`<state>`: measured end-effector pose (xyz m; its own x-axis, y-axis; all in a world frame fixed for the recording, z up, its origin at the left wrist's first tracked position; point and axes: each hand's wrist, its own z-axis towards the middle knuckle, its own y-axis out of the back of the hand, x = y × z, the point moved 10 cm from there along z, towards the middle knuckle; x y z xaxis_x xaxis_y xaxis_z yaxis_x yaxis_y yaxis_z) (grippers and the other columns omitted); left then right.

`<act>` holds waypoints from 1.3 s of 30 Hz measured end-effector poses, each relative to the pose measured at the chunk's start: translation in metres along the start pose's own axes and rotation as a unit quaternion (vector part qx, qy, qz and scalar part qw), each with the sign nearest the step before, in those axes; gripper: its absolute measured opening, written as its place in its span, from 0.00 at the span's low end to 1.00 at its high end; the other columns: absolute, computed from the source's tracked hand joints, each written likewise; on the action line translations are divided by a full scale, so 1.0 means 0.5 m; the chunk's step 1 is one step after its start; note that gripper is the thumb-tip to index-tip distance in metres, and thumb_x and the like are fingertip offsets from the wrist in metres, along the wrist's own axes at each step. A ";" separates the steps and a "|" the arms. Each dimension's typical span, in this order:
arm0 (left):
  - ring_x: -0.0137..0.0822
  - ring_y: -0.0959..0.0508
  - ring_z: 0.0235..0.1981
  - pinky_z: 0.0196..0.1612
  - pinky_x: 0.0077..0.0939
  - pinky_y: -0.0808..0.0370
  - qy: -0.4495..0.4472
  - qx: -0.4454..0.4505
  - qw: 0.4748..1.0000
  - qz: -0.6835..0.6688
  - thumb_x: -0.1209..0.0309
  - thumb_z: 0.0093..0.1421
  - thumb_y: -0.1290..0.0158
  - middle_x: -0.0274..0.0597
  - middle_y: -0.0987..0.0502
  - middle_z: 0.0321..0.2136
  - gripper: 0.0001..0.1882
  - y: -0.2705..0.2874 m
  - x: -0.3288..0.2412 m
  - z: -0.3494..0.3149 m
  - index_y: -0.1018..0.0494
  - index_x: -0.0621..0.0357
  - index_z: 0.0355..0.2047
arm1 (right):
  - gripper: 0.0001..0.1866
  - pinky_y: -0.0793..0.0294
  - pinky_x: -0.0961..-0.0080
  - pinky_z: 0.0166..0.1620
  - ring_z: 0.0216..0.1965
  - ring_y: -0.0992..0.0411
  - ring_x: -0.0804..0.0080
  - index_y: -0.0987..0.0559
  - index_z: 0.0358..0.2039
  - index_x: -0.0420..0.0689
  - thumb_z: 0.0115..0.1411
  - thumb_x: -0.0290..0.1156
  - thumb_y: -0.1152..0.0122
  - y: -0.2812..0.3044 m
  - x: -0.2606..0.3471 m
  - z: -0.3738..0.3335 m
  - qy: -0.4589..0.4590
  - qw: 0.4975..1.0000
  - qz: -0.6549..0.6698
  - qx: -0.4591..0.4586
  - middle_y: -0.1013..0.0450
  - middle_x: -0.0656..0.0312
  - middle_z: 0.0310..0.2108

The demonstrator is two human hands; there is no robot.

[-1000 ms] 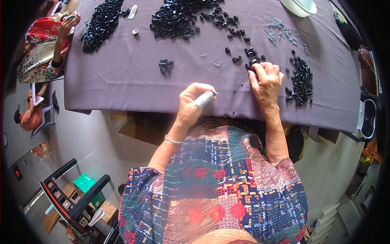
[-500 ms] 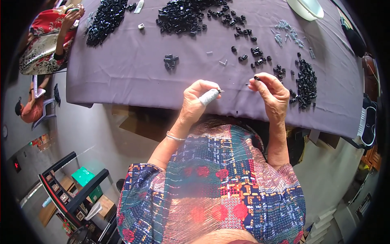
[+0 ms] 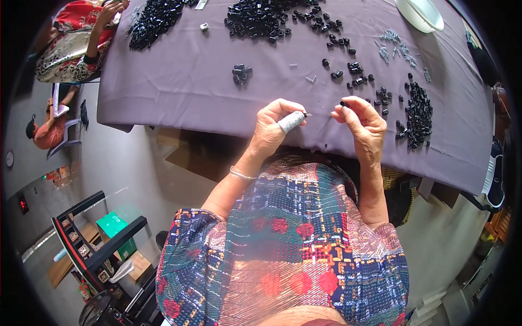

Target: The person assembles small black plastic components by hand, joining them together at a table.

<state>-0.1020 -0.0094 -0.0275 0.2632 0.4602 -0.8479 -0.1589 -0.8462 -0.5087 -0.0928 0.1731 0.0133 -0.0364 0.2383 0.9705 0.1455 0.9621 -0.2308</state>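
Over the table's near edge, my left hand (image 3: 273, 126) pinches a small black part with a thin metal tip (image 3: 308, 114). A grey sleeve (image 3: 291, 121) wraps its thumb. To its right, my right hand (image 3: 368, 124) holds a small black plastic piece (image 3: 343, 104) between thumb and fingertips. The two hands are a short gap apart, and the held parts do not touch. Beyond them lie a small cluster of black pieces (image 3: 241, 74) and a loose spring (image 3: 310, 79). Several black pieces are heaped beside my right hand in a pile (image 3: 416, 115).
A purple-grey cloth (image 3: 179, 81) covers the table. Large piles of black pieces (image 3: 255, 20) (image 3: 156, 24) lie at the far side. Small springs (image 3: 390, 46) are scattered near a white basin (image 3: 420, 15). Another person's arm (image 3: 101, 32) is at the far left.
The view has shifted, so the table's things sit farther right in the picture. My hands are slightly closer together, each still holding its small part.
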 end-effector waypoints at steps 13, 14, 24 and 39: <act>0.30 0.23 0.30 0.38 0.24 0.26 0.016 -0.057 0.996 0.069 0.75 0.56 0.43 0.40 0.23 0.32 0.07 -0.024 -0.021 -0.021 0.27 0.64 0.35 | 0.10 0.25 0.80 0.38 0.32 0.25 0.75 0.24 0.40 0.37 0.57 0.21 0.41 -0.039 0.003 -0.017 -0.019 0.999 0.030 0.019 0.24 0.59 0.33; 0.31 0.23 0.30 0.38 0.24 0.25 0.008 -0.061 0.996 0.069 0.75 0.56 0.43 0.41 0.23 0.32 0.07 -0.028 -0.028 -0.023 0.27 0.64 0.35 | 0.10 0.26 0.81 0.38 0.32 0.26 0.76 0.24 0.40 0.37 0.56 0.20 0.41 -0.041 0.016 -0.022 0.022 1.000 -0.009 0.018 0.25 0.61 0.33; 0.30 0.22 0.30 0.37 0.23 0.25 -0.007 -0.089 0.994 0.067 0.75 0.56 0.43 0.41 0.23 0.31 0.08 -0.045 -0.039 -0.039 0.27 0.64 0.35 | 0.08 0.26 0.83 0.40 0.33 0.26 0.78 0.24 0.37 0.36 0.56 0.18 0.41 -0.058 0.032 -0.054 0.054 0.998 -0.007 -0.022 0.25 0.62 0.32; 0.28 0.23 0.32 0.37 0.20 0.23 -0.045 -0.076 0.989 0.115 0.80 0.55 0.44 0.40 0.23 0.33 0.07 -0.053 -0.059 -0.048 0.27 0.65 0.35 | 0.08 0.27 0.83 0.41 0.35 0.27 0.78 0.23 0.37 0.35 0.56 0.17 0.41 -0.064 0.035 -0.058 0.077 0.996 -0.043 0.008 0.25 0.61 0.33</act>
<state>-0.0828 -0.0069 0.0146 0.1504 0.2663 -0.9521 -0.0586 -0.9590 -0.2774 -0.0694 0.1428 0.0399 0.1041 0.1320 0.9858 0.1320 0.9806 -0.1453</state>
